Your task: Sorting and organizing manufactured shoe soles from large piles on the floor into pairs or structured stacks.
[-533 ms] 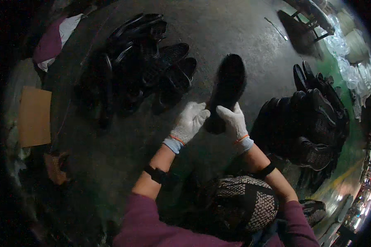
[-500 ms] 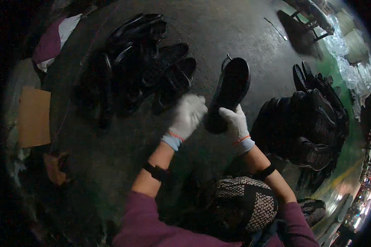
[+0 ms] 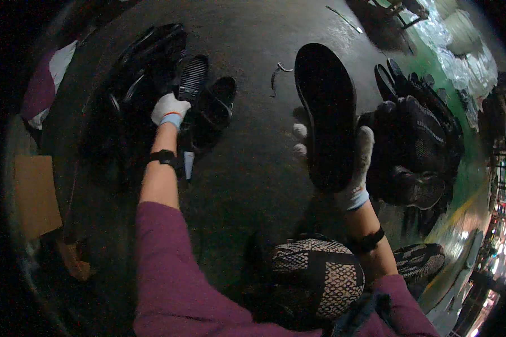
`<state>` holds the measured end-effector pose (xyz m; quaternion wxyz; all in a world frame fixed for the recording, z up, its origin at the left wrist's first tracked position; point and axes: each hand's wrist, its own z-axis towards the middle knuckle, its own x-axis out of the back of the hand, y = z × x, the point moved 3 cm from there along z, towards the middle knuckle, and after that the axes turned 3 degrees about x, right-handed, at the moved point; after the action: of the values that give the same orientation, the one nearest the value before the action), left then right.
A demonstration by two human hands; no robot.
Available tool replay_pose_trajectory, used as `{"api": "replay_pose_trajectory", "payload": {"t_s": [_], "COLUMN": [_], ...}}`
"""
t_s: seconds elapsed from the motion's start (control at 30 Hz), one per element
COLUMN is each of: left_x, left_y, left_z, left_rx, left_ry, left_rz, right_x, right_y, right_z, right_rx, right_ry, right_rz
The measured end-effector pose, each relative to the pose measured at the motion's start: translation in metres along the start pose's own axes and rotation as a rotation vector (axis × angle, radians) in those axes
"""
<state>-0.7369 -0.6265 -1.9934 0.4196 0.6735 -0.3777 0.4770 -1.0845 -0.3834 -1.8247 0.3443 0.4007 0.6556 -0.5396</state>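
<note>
My right hand (image 3: 361, 160), in a white knit glove, is closed round the lower part of a black shoe sole (image 3: 326, 112). Its fingertips show at the sole's left edge and the thumb lies along the right. On the left, my gloved left hand (image 3: 170, 109) has its fingers curled at the near end of a black sole with a ridged face (image 3: 193, 78). That sole lies at the edge of a dark heap of black footwear pieces (image 3: 132, 84). Another black piece (image 3: 222, 101) rests just right of it.
A second black heap (image 3: 419, 146) stands at the right. A thin curled strip (image 3: 274, 76) lies on the floor beyond my hands. Brown cardboard (image 3: 36, 194) sits at the far left, clear plastic wrapping (image 3: 458, 62) at the far right. My patterned knee (image 3: 343, 281) is close below.
My left hand has moved left, from beside the held sole to the heap, and closed at a ridged sole there. My right hand has brought its sole nearer and more upright. The view has shifted.
</note>
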Motion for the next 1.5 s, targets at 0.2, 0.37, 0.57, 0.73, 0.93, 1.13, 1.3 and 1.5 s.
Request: {"api": "replay_pose_trajectory", "payload": {"t_s": [0.2, 0.37, 0.57, 0.73, 0.93, 1.13, 1.3, 1.5], "left_x": [-0.041, -0.047, 0.002, 0.002, 0.01, 0.056, 0.058, -0.011], "left_y": [0.015, 0.11, 0.123, 0.131, 0.186, 0.283, 0.264, 0.2], "left_z": [-0.052, -0.161, -0.195, -0.238, -0.157, -0.224, -0.266, -0.306], "left_rx": [-0.102, -0.083, -0.208, -0.376, -0.681, -0.802, -0.842, -0.639], "left_ry": [-0.533, -0.576, -0.299, -0.499, -0.753, -0.705, -0.621, -0.629], "left_rz": [-1.216, -1.656, -1.655, -1.638, -1.559, -1.461, -1.334, -0.906], "right_x": [0.02, -0.007, -0.048, -0.016, -0.036, -0.011, 0.067, 0.124], "right_y": [-0.005, -0.022, 0.002, -0.064, -0.138, -0.338, -0.434, -0.469], "right_z": [0.033, 0.047, 0.038, 0.012, -0.012, -0.103, -0.149, -0.187], "right_rx": [-0.023, 0.819, 0.812, 0.446, 0.742, 0.724, 0.669, 0.506], "right_ry": [-0.044, -0.038, 0.074, 0.276, 0.088, -0.097, 0.073, 0.403], "right_rz": [-0.316, -1.489, -2.065, -2.192, -1.867, -1.184, -1.175, -1.331]}}
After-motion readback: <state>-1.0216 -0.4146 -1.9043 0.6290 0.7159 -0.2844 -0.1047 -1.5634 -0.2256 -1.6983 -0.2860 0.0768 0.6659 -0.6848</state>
